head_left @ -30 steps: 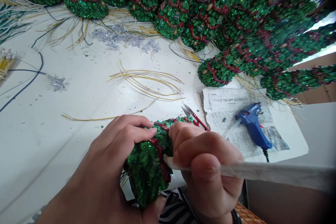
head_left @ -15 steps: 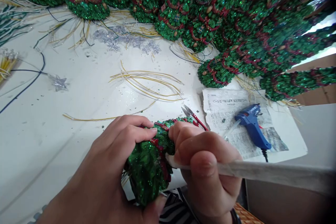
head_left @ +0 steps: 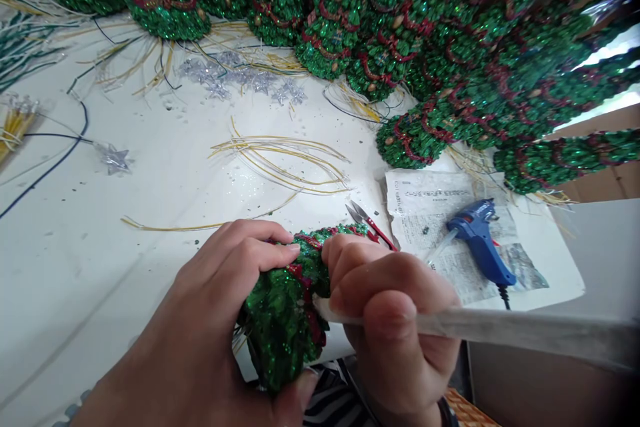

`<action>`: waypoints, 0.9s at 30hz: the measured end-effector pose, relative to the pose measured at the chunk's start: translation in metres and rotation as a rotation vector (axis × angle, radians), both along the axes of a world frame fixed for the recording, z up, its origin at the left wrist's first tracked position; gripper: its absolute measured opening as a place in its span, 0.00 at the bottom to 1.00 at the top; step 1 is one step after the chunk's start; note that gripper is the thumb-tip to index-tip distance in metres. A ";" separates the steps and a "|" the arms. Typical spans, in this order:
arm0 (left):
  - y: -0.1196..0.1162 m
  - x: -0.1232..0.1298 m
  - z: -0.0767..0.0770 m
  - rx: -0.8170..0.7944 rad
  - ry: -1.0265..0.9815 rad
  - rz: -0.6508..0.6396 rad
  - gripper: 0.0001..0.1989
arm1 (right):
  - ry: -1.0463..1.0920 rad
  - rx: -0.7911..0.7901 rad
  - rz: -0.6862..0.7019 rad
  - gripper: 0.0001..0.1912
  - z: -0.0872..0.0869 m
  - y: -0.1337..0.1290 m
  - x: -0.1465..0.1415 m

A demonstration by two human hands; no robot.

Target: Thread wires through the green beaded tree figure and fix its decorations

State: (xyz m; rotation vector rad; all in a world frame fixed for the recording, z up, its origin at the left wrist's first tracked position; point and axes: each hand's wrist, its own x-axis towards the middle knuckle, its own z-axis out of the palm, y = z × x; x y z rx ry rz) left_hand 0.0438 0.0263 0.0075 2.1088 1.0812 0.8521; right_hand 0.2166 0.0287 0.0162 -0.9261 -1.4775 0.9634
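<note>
A glittery green miniature tree point(head_left: 280, 320) with red garland lies tilted at the bottom centre. My left hand point(head_left: 200, 320) is wrapped round its wide end, fingers on top and thumb below. A long whitish-grey stick point(head_left: 500, 330) is gripped in my right hand point(head_left: 390, 313), between thumb and fingers. Its tip touches the tree beside the red garland. The curled fingers of my right hand also rest against the tree and hide part of it.
Red-handled snips point(head_left: 373, 223) lie just beyond my right hand. A blue glue gun point(head_left: 483, 240) rests on newspaper point(head_left: 415, 207) at the right. Yellow wires point(head_left: 295, 160), clear stars point(head_left: 260, 80) and a loose star point(head_left: 114, 157) lie on the white table point(head_left: 65, 280). Several decorated trees point(head_left: 330, 27) stand behind.
The stick's tip has shifted very slightly left along the tree with my right hand. My left hand and the tree look almost the same.
</note>
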 end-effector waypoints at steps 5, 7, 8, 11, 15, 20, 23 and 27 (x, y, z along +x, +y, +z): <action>-0.001 0.003 -0.001 -0.046 -0.007 0.014 0.26 | 0.011 -0.022 -0.027 0.15 -0.002 -0.002 0.002; -0.001 0.003 -0.002 -0.051 -0.021 0.015 0.27 | 0.034 -0.026 -0.034 0.13 -0.003 -0.003 0.002; -0.002 0.004 -0.002 -0.050 -0.026 0.020 0.26 | 0.040 -0.024 -0.032 0.13 -0.003 -0.003 0.002; -0.001 0.002 -0.003 -0.042 -0.020 0.020 0.27 | 0.022 -0.011 -0.012 0.17 -0.003 -0.002 0.001; -0.002 0.001 -0.003 -0.040 -0.004 -0.007 0.29 | 0.002 0.000 -0.033 0.18 -0.002 0.000 0.000; -0.004 0.001 -0.002 -0.039 -0.013 0.027 0.26 | 0.017 0.009 -0.033 0.18 -0.002 0.000 0.000; -0.003 0.001 -0.002 -0.035 -0.006 0.013 0.27 | 0.009 -0.008 -0.037 0.16 -0.002 -0.001 0.000; -0.004 0.001 -0.003 -0.043 -0.009 0.014 0.27 | 0.028 -0.024 -0.035 0.16 -0.002 -0.002 0.001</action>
